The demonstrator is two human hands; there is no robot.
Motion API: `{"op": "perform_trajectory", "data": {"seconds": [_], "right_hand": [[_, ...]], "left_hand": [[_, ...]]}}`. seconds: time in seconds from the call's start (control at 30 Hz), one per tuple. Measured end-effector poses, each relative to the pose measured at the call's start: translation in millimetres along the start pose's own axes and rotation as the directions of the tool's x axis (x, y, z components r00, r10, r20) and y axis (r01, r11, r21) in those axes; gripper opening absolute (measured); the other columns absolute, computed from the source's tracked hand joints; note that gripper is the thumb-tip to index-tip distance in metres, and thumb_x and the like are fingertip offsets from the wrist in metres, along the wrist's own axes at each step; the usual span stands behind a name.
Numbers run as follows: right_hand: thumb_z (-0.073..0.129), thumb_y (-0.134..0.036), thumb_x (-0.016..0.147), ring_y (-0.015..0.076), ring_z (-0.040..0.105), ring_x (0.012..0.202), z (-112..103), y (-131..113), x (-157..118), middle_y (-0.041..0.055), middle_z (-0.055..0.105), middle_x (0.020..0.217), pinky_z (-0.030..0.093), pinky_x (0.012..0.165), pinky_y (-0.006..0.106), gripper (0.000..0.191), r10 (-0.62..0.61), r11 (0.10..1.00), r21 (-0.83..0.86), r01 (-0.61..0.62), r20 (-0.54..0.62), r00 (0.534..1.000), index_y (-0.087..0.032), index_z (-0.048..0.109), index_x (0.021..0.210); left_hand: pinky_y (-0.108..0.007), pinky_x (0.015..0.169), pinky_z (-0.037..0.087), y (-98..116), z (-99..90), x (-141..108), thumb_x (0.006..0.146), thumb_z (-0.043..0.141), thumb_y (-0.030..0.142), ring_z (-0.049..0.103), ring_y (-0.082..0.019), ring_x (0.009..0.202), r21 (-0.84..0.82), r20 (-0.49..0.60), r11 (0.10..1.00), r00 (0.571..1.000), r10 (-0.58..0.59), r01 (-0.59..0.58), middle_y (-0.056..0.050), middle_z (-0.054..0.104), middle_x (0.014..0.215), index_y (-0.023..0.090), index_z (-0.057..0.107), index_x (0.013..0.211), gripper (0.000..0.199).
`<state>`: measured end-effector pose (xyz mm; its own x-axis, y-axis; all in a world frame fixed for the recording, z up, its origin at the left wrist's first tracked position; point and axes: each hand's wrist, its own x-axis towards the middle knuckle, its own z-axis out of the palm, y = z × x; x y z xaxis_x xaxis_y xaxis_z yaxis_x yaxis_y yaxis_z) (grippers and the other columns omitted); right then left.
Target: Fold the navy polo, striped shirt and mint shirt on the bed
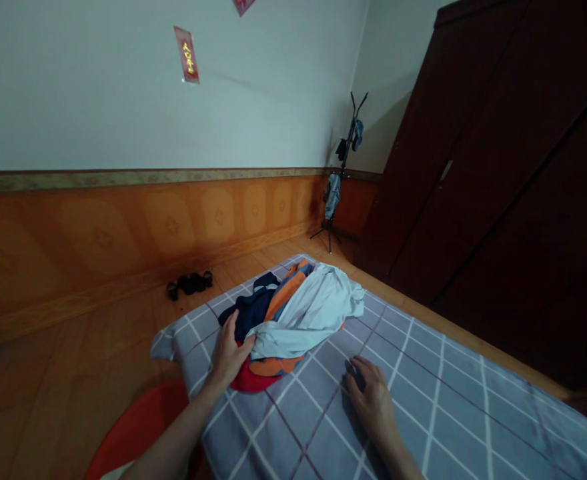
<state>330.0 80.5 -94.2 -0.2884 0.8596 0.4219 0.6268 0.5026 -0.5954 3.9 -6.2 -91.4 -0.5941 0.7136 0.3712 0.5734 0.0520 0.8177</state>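
Note:
A heap of clothes lies near the far left corner of the bed. On top is a pale blue garment (321, 303), its narrow end trailing toward my left hand (229, 357). Beneath it show an orange and grey-blue cloth (286, 293), a navy garment (251, 310) and a red cloth (256, 381). My left hand touches the heap's left edge, thumb and fingers spread apart, thumb beside the pale garment's end. Loosely curved and apart from the heap, my right hand (371, 397) rests over the checked bedsheet (423, 407) with nothing visible in it.
A red basin (138, 427) sits on the floor below the bed's left edge, partly behind my left forearm. Dark shoes (191, 284) lie by the wall. A coat rack (344, 157) with clothing stands in the corner, beside a dark wardrobe (473, 167).

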Motion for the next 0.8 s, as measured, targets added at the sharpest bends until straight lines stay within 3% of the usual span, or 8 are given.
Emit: {"op": "perform_trajectory", "data": {"seconds": [0.1, 0.2, 0.33, 0.47, 0.6, 0.67, 0.8], "right_hand": [[0.051, -0.035, 0.081, 0.0291, 0.055, 0.106, 0, 2, 0, 0.0144, 0.062, 0.111, 0.045, 0.094, 0.046, 0.032, -0.015, 1.0, -0.008, 0.015, 0.0, 1.0, -0.017, 0.067, 0.102], [0.051, -0.036, 0.081, 0.0291, 0.056, 0.105, -1, 2, -1, 0.015, 0.062, 0.111, 0.046, 0.092, 0.046, 0.032, -0.029, 0.999, -0.012, 0.029, 0.001, 1.0, -0.016, 0.068, 0.101], [0.05, -0.035, 0.08, 0.0286, 0.056, 0.104, 1, 4, -1, 0.0157, 0.063, 0.111, 0.048, 0.091, 0.045, 0.034, -0.033, 0.999, -0.03, 0.033, 0.002, 0.999, -0.014, 0.069, 0.098], [0.049, -0.034, 0.081, 0.0276, 0.056, 0.106, 4, 6, -3, 0.0147, 0.062, 0.112, 0.047, 0.092, 0.044, 0.033, -0.034, 0.999, -0.019, 0.034, -0.011, 0.999, -0.015, 0.07, 0.097], [0.049, -0.033, 0.081, 0.0272, 0.056, 0.106, 5, 8, -5, 0.0136, 0.062, 0.113, 0.048, 0.092, 0.044, 0.03, -0.041, 0.999, -0.001, 0.041, -0.024, 0.999, -0.017, 0.07, 0.096], [0.049, -0.033, 0.082, 0.0276, 0.056, 0.106, 4, 8, -5, 0.0144, 0.062, 0.113, 0.048, 0.092, 0.045, 0.031, -0.041, 0.999, -0.007, 0.041, -0.019, 0.999, -0.016, 0.07, 0.097], [0.048, -0.033, 0.083, 0.0283, 0.056, 0.106, 4, 6, -5, 0.0159, 0.062, 0.113, 0.048, 0.092, 0.045, 0.033, -0.04, 0.999, -0.019, 0.04, -0.008, 0.999, -0.014, 0.07, 0.097]], "left_hand": [[-0.042, 0.114, 0.023, 7, -2.5, 6, 0.077, 0.055, 0.026, 0.032, -0.026, 0.136, -0.105, 0.116, 0.994, 0.993, 0.001, 0.012, -0.012, 0.035, 0.146, 0.016, 0.033, 0.141, 0.069], [-0.038, 0.114, 0.023, 16, -2.6, 29, 0.068, 0.057, 0.015, 0.032, -0.024, 0.136, -0.204, 0.235, 0.979, 0.972, 0.02, 0.029, -0.009, 0.036, 0.147, 0.018, 0.035, 0.141, 0.077], [-0.035, 0.114, 0.024, 23, 5.0, 67, 0.059, 0.058, 0.009, 0.037, -0.024, 0.133, -0.244, 0.268, 0.967, 0.963, 0.0, 0.068, -0.008, 0.044, 0.142, 0.016, 0.047, 0.134, 0.075], [-0.037, 0.11, 0.03, 21, 9.1, 80, 0.069, 0.062, 0.024, 0.042, -0.027, 0.13, -0.246, 0.251, 0.951, 0.96, -0.126, 0.189, -0.011, 0.05, 0.138, 0.014, 0.052, 0.129, 0.061], [-0.034, 0.103, 0.037, 19, 1.7, 86, 0.084, 0.048, 0.051, 0.047, -0.025, 0.126, -0.24, 0.249, 0.937, 0.949, -0.195, 0.255, -0.011, 0.051, 0.137, 0.017, 0.052, 0.127, 0.055], [-0.033, 0.099, 0.041, 22, -2.3, 97, 0.083, 0.049, 0.053, 0.052, -0.025, 0.121, -0.215, 0.255, 0.943, 0.946, -0.198, 0.256, -0.014, 0.053, 0.134, 0.014, 0.05, 0.127, 0.059], [-0.034, 0.096, 0.042, 34, -0.8, 125, 0.069, 0.069, 0.044, 0.053, -0.028, 0.119, -0.116, 0.249, 0.969, 0.95, -0.187, 0.22, -0.016, 0.053, 0.132, 0.013, 0.047, 0.129, 0.07]]}}
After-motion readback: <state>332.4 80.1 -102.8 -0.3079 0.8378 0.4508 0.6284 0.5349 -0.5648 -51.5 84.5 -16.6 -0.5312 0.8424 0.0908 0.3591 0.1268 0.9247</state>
